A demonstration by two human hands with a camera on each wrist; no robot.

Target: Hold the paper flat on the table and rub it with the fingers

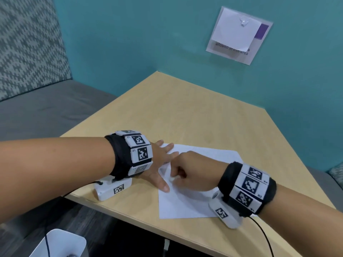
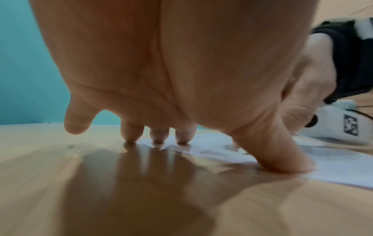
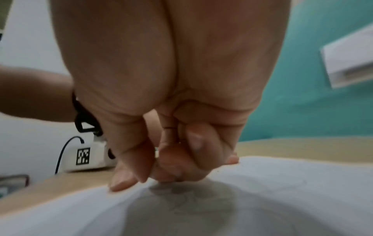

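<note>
A white sheet of paper (image 1: 185,206) with a faint pencil drawing lies on the light wooden table (image 1: 185,112). My left hand (image 1: 163,164) rests spread on the sheet's left edge. In the left wrist view the thumb (image 2: 282,156) and fingertips (image 2: 182,137) press down on the paper (image 2: 333,169). My right hand (image 1: 187,173) is curled over the sheet and pinches a small white object (image 1: 172,178) against it. From the right wrist, the curled fingers (image 3: 171,159) hide that object, and a grey shadow lies on the paper (image 3: 282,191).
A teal wall carries a white sign (image 1: 239,36) behind the table. A grey sofa seat (image 1: 46,108) runs along the left. A white bin (image 1: 61,243) with a black cable sits below the table's near edge (image 1: 130,219).
</note>
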